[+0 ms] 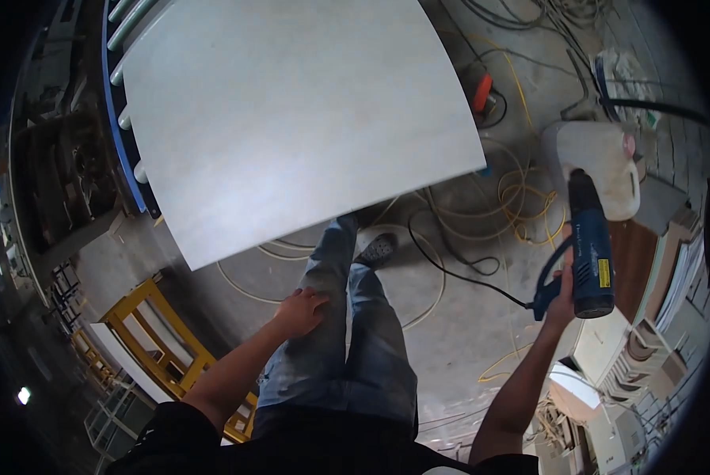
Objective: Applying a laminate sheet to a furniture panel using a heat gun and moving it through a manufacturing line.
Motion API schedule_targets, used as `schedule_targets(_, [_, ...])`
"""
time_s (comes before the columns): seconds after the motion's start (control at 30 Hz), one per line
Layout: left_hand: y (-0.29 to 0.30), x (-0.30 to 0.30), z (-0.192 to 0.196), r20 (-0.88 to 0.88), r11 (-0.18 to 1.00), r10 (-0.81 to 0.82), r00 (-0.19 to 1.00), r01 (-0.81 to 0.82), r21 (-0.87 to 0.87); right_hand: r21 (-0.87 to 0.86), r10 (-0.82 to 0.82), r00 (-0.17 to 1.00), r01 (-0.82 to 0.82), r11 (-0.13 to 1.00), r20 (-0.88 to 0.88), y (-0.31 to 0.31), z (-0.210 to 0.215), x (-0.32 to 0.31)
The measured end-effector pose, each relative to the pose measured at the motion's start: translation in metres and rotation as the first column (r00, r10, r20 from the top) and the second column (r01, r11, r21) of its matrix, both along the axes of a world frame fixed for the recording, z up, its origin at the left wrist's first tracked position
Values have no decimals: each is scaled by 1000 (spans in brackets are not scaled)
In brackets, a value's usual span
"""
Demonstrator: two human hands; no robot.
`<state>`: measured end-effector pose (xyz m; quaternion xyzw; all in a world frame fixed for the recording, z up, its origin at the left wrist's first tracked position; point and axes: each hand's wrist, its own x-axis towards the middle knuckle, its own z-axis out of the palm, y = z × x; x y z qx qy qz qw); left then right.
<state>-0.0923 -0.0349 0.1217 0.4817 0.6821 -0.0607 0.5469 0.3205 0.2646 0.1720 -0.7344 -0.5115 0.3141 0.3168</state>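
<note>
My right hand grips a blue corded power tool shaped like a heat gun, its nozzle pointing away from me, held off to the right of a large pale panel. The tool's black cord trails across the floor. My left hand rests on my thigh, on blue jeans, holding nothing, fingers loosely curled. The panel lies flat in front of me on a blue roller frame, and its near edge hangs over my feet.
Yellow and black cables lie tangled on the concrete floor. A white plastic jug stands behind the tool. A yellow frame stands at lower left. Stacked boards and white cabinet parts sit at right.
</note>
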Motion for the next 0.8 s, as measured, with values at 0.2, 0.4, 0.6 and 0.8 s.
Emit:
schedule_targets(0.2, [72,-43,44,194,967,134,972,-171,187,-64,355,391,-591,804,849,110,6,4])
schedule_targets(0.4, [176,-133,71,-206,656,365,908,-94,749,54,604,272,-934,353,749,207,34,-267])
schedule_targets(0.6, [202,-180,33,-405,695,401,822,15,719,130,752,117,-991,42,648,232,9,-444])
schedule_targets(0.8, [207,-176,26,-462,742,370,806,43,669,160,781,129,-986,37,611,224,-12,-480])
